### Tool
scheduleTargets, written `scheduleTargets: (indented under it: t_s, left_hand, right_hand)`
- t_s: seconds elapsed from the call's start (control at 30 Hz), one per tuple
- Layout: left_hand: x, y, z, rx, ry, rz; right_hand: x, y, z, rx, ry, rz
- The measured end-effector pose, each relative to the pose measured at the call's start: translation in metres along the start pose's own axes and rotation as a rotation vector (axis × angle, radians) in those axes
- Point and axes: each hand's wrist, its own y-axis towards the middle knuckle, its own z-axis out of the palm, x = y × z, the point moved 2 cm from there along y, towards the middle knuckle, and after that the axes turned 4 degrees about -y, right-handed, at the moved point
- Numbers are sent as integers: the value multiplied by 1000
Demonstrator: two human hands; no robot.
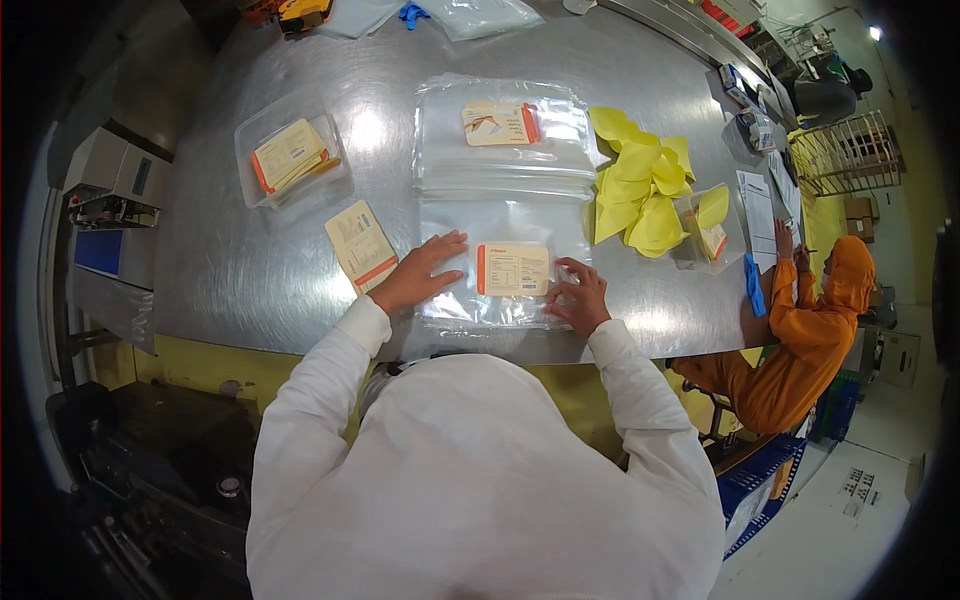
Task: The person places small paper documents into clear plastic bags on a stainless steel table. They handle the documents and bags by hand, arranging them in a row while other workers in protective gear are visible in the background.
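Observation:
A cream label with an orange stripe [515,270] lies on the nearer part of a stack of clear plastic bags [445,215]. My left hand [422,272] rests flat on the plastic to the label's left, fingers spread and holding nothing. At the label's right edge is my right hand [582,296], its fingers bent and apart, the tips touching down beside the label. Farther up the bags, a second label [498,124] with a picture shows its other design. Left of my left hand, a loose pile of labels [362,245] lies tilted on the steel table [395,75].
A clear tub [340,185] of labels stands at left. Yellow peeled sheets [640,185] are heaped right of the bags, beside another clear tub [728,248]. A blue glove [754,285] and papers [757,215] lie farther right. A person in orange [810,335] sits there.

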Motion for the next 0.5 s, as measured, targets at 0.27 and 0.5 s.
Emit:
scheduleTargets:
  t_s: [0.27, 0.5]
  left_hand:
    - [-45, -9, -34, 72, -747, -318]
    - [-24, 50, -60, 148, -249, -132]
  right_hand:
    - [-9, 19, -22, 8, 172, 79]
    - [-10, 61, -87, -142, 392, -100]
